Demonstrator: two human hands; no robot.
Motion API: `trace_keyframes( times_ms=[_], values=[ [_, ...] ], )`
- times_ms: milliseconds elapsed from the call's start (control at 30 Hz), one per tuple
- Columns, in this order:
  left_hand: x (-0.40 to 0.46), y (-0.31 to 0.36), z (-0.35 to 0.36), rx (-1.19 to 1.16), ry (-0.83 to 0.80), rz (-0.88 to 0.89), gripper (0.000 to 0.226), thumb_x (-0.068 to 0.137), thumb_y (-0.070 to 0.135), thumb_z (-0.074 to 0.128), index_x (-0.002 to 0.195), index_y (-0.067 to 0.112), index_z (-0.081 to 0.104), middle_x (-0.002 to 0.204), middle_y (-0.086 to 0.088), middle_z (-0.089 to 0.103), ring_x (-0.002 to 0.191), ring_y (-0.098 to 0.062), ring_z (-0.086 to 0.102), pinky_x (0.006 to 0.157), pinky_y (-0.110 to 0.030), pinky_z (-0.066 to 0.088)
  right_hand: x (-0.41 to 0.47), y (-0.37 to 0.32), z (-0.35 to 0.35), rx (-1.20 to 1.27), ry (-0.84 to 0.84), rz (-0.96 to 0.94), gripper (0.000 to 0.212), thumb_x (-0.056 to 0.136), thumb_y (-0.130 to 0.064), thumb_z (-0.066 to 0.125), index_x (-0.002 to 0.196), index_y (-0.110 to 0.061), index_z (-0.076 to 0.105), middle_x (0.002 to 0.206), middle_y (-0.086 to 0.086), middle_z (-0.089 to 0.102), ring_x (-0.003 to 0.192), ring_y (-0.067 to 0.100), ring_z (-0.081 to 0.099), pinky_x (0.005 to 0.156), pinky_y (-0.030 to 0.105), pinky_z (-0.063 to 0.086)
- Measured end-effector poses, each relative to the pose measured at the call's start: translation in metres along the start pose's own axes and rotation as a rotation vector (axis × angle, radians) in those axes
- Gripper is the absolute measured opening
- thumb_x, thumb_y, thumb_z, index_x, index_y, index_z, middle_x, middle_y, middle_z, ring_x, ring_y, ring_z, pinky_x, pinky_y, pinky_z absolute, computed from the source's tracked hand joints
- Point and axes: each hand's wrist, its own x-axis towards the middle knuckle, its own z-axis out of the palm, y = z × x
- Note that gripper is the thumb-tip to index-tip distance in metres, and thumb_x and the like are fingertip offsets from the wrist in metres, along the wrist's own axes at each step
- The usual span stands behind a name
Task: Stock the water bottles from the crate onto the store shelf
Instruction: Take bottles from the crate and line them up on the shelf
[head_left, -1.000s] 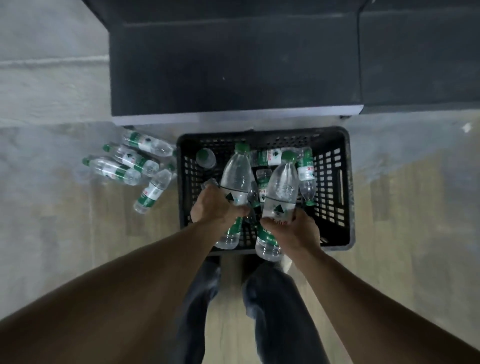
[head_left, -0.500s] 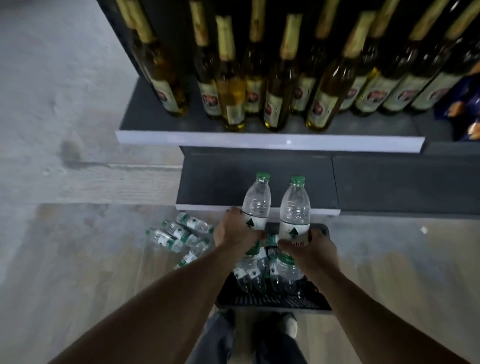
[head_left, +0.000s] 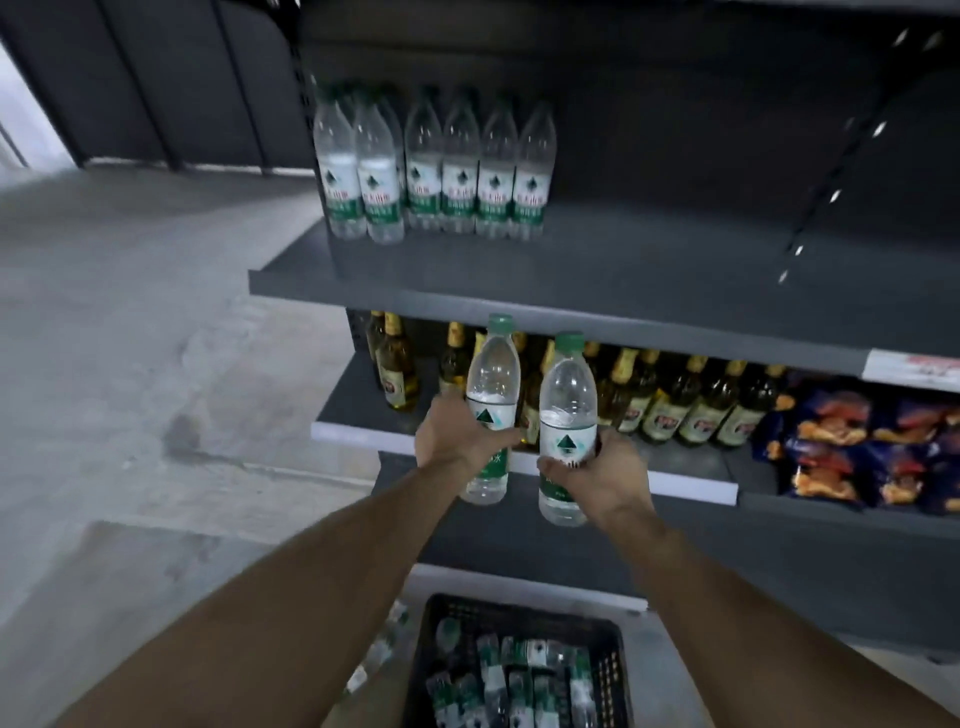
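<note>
You face a tall dark grey store shelf unit (head_left: 649, 270) that fills the right and centre of the view, standing on a pale concrete floor (head_left: 130, 338). Its upper shelf board carries a row of stocked water bottles (head_left: 434, 171) with green-and-white labels, grouped at the left end; the board to their right is bare grey metal. On the shelf below stand amber glass bottles (head_left: 670, 400) with gold foil necks, and to their right lie blue and orange snack bags (head_left: 852, 447).

At the bottom of the view, on the floor by the unit's base, sits a black plastic crate (head_left: 613, 660) with more water bottles lying inside it (a few loose ones, blurred, lie on the floor just left of it).

Both your bare forearms reach forward from the lower corners. Your left hand (head_left: 454, 434) wraps its fingers around the label of one upright water bottle (head_left: 491, 384), whose green cap is level with the front edge of the upper shelf. Your right hand (head_left: 597, 478) grips the lower half of a second upright bottle (head_left: 566, 400), thumb across the label, fingers curled behind. The two held bottles are side by side, nearly touching, in the air in front of the amber bottles, below the upper shelf board.
</note>
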Motion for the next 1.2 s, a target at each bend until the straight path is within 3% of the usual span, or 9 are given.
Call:
trace_keyframes(
  times_ms=[67, 233, 467, 667, 867, 1067, 1200],
  values=[
    [0.001, 0.024, -0.023, -0.035, 0.054, 0.027, 0.074, 0.051, 0.062, 0.086, 0.102, 0.021, 0.052, 0.095, 0.004, 0.066, 0.082, -0.018, 0.064, 0.063, -0.03, 0.046, 0.006, -0.025, -0.016, 0.022, 0.037, -0.058, 0.054, 0.062, -0.041, 0.089, 0.102, -0.015, 0.063, 0.102, 0.002, 0.069, 0.086, 0.017, 0.064, 0.071, 0.028, 0.051],
    [0.002, 0.068, -0.074, -0.13, 0.173, 0.066, 0.067, 0.054, 0.056, 0.087, 0.102, 0.021, 0.055, 0.092, 0.006, 0.067, 0.086, -0.018, 0.067, 0.071, -0.034, 0.054, 0.02, -0.083, -0.052, 0.08, 0.092, -0.182, 0.051, 0.062, -0.041, 0.088, 0.1, -0.018, 0.064, 0.099, 0.001, 0.069, 0.09, 0.018, 0.067, 0.077, 0.031, 0.056],
    [0.011, 0.092, -0.129, -0.277, 0.321, 0.084, 0.068, 0.065, 0.044, 0.087, 0.116, 0.015, 0.053, 0.112, -0.005, 0.064, 0.1, -0.026, 0.064, 0.085, -0.044, 0.054, 0.033, -0.14, -0.067, 0.101, 0.106, -0.301, 0.06, 0.063, -0.044, 0.086, 0.111, -0.016, 0.063, 0.105, 0.002, 0.058, 0.098, 0.019, 0.059, 0.089, 0.04, 0.053],
    [0.047, 0.083, -0.151, -0.272, 0.352, 0.08, 0.071, 0.067, 0.039, 0.087, 0.126, 0.021, 0.053, 0.118, -0.006, 0.051, 0.106, -0.027, 0.059, 0.089, -0.04, 0.05, 0.048, -0.158, -0.04, 0.132, 0.071, -0.289, 0.06, 0.062, -0.044, 0.086, 0.11, -0.019, 0.062, 0.105, -0.002, 0.056, 0.091, 0.015, 0.06, 0.082, 0.035, 0.055],
    [0.112, 0.069, -0.15, -0.374, 0.302, 0.125, 0.071, 0.066, 0.031, 0.089, 0.127, 0.018, 0.056, 0.121, -0.002, 0.06, 0.109, -0.023, 0.061, 0.094, -0.043, 0.052, 0.091, -0.187, -0.002, 0.114, 0.076, -0.261, 0.058, 0.063, -0.044, 0.087, 0.11, -0.021, 0.062, 0.105, -0.003, 0.057, 0.093, 0.015, 0.059, 0.083, 0.035, 0.054],
    [0.189, 0.066, -0.153, -0.33, 0.309, 0.131, 0.055, 0.066, 0.044, 0.085, 0.115, 0.034, 0.063, 0.1, 0.013, 0.072, 0.091, -0.013, 0.066, 0.074, -0.032, 0.051, 0.155, -0.226, 0.039, 0.087, 0.174, -0.168, 0.061, 0.064, -0.043, 0.086, 0.117, -0.022, 0.064, 0.111, -0.002, 0.065, 0.098, 0.018, 0.064, 0.085, 0.034, 0.054],
    [0.238, 0.062, -0.143, -0.318, 0.29, 0.108, 0.058, 0.067, 0.048, 0.083, 0.119, 0.033, 0.061, 0.108, 0.012, 0.071, 0.096, -0.013, 0.066, 0.074, -0.033, 0.051, 0.191, -0.234, 0.063, 0.079, 0.209, -0.114, 0.056, 0.066, -0.043, 0.085, 0.114, -0.023, 0.065, 0.11, -0.001, 0.066, 0.096, 0.02, 0.065, 0.082, 0.036, 0.055]
  ],
)
